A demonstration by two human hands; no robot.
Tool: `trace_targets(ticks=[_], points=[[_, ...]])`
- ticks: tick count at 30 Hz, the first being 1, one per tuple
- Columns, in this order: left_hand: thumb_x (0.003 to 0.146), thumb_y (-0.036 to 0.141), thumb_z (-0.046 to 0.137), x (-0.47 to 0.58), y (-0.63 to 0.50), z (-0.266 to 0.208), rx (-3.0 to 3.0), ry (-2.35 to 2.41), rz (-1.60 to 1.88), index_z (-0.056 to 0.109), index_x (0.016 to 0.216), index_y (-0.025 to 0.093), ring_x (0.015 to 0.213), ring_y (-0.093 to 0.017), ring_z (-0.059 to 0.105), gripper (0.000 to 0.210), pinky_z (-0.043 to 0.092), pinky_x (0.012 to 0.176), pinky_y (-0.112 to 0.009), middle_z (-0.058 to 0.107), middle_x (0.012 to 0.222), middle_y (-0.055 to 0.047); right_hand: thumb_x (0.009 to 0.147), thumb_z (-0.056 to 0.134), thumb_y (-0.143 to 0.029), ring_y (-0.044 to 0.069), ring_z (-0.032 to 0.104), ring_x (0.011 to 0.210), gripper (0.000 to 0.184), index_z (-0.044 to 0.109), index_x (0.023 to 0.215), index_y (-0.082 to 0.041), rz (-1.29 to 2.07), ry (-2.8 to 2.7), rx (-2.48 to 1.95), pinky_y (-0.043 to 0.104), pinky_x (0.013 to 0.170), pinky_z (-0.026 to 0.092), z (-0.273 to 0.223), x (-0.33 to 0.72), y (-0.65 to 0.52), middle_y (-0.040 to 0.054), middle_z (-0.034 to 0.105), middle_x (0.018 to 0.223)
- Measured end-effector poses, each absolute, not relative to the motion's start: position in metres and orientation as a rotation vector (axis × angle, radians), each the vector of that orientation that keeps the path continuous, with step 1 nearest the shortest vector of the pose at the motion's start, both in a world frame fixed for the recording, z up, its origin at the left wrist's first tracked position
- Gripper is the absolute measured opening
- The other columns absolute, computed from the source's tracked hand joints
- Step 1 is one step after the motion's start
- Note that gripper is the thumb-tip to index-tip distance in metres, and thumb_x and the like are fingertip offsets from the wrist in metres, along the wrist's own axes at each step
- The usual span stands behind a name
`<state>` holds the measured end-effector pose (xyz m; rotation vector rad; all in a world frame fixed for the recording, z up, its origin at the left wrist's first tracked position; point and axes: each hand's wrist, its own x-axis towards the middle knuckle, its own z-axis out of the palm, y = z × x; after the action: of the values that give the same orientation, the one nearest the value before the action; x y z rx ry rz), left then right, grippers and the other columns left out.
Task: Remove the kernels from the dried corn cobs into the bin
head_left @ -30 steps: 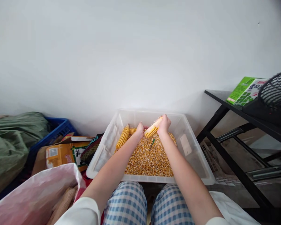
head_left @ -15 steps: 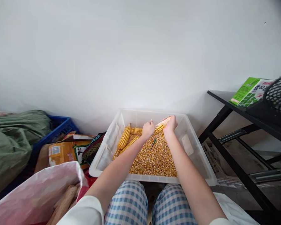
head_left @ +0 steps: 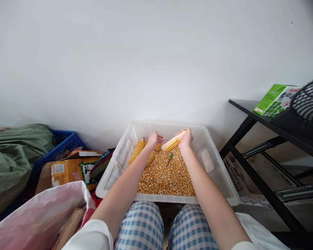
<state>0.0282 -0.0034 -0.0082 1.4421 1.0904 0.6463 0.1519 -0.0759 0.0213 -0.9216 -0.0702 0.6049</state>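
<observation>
A partly stripped corn cob is held over the bin by my right hand, which is wrapped round its right end. Yellow kernels are left along its lower side; the upper side is bare and pale. My left hand is just left of the cob, fingers stretched out and apart, holding nothing. Below lie many loose corn kernels in a translucent plastic bin. Whole ears of corn rest at the bin's left, partly hidden by my left arm. A small green-handled tool lies on the kernels.
At the lower left stands a pink-white sack with bare cobs in it. Behind it are a yellow carton and a blue crate. A black table with a green box and a fan stands right.
My left hand has come off the cob, moved left and opened its fingers. The cob, still in my right hand, has shifted slightly left and shows more of its length.
</observation>
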Motion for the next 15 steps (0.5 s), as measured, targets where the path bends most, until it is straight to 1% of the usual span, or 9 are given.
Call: trace_targets(ticks=[3, 5, 6, 8, 11, 13, 15], points=[[0.08, 0.056, 0.021, 0.036, -0.016, 0.004, 1.758, 1.069, 0.761, 0.065, 0.071, 0.016, 0.079, -0.021, 0.06, 0.06, 0.043, 0.076, -0.03, 0.067, 0.081, -0.01, 0.068, 0.044, -0.029, 0.01, 0.046, 0.039, 0.012, 0.04, 0.065, -0.019, 0.599, -0.015, -0.938, 0.021, 0.039, 0.04, 0.019, 0.157, -0.075, -0.0053, 0.044, 0.046], [0.081, 0.06, 0.016, 0.045, -0.037, 0.008, 1.923, 1.026, 0.714, 0.066, 0.076, 0.018, 0.081, -0.023, 0.06, 0.065, 0.042, 0.076, -0.032, 0.067, 0.081, -0.01, 0.069, 0.044, -0.03, 0.01, 0.047, 0.041, 0.011, 0.042, 0.067, -0.019, 0.592, 0.006, -0.949, 0.021, 0.04, 0.04, 0.018, 0.156, -0.074, -0.0051, 0.045, 0.047], [0.081, 0.062, 0.017, 0.05, -0.048, 0.008, 2.021, 1.028, 0.719, 0.066, 0.077, 0.018, 0.084, -0.024, 0.06, 0.066, 0.041, 0.078, -0.032, 0.066, 0.082, -0.011, 0.069, 0.044, -0.03, 0.01, 0.047, 0.041, 0.011, 0.042, 0.068, -0.019, 0.59, 0.013, -0.952, 0.021, 0.04, 0.041, 0.018, 0.154, -0.074, -0.0051, 0.045, 0.047], [0.08, 0.063, 0.016, 0.057, -0.066, 0.007, 2.115, 1.117, 0.795, 0.065, 0.078, 0.018, 0.085, -0.025, 0.059, 0.067, 0.039, 0.081, -0.034, 0.065, 0.082, -0.013, 0.069, 0.044, -0.029, 0.01, 0.047, 0.042, 0.01, 0.041, 0.067, -0.019, 0.579, 0.019, -0.961, 0.021, 0.041, 0.041, 0.019, 0.15, -0.074, -0.0051, 0.046, 0.048], [0.079, 0.065, 0.018, 0.06, -0.071, 0.003, 2.057, 1.169, 0.861, 0.064, 0.067, 0.018, 0.082, -0.026, 0.059, 0.066, 0.037, 0.081, -0.035, 0.063, 0.072, -0.014, 0.068, 0.046, -0.028, 0.009, 0.047, 0.043, 0.011, 0.041, 0.065, -0.019, 0.56, 0.006, -0.995, 0.021, 0.042, 0.041, 0.021, 0.146, -0.075, -0.005, 0.045, 0.047], [0.078, 0.066, 0.024, 0.056, -0.061, 0.004, 1.935, 1.113, 0.858, 0.062, 0.058, 0.019, 0.081, -0.027, 0.059, 0.064, 0.037, 0.081, -0.035, 0.061, 0.065, -0.012, 0.069, 0.047, -0.03, 0.009, 0.047, 0.043, 0.013, 0.04, 0.066, -0.019, 0.577, 0.012, -0.989, 0.021, 0.042, 0.041, 0.024, 0.146, -0.076, -0.0051, 0.044, 0.047], [0.076, 0.066, 0.03, 0.052, -0.048, 0.007, 1.744, 1.012, 0.836, 0.061, 0.055, 0.019, 0.079, -0.026, 0.058, 0.06, 0.038, 0.079, -0.034, 0.06, 0.063, -0.01, 0.072, 0.045, -0.035, 0.009, 0.046, 0.043, 0.017, 0.039, 0.068, -0.02, 0.644, 0.042, -0.921, 0.021, 0.043, 0.041, 0.027, 0.149, -0.079, -0.0055, 0.044, 0.049]])
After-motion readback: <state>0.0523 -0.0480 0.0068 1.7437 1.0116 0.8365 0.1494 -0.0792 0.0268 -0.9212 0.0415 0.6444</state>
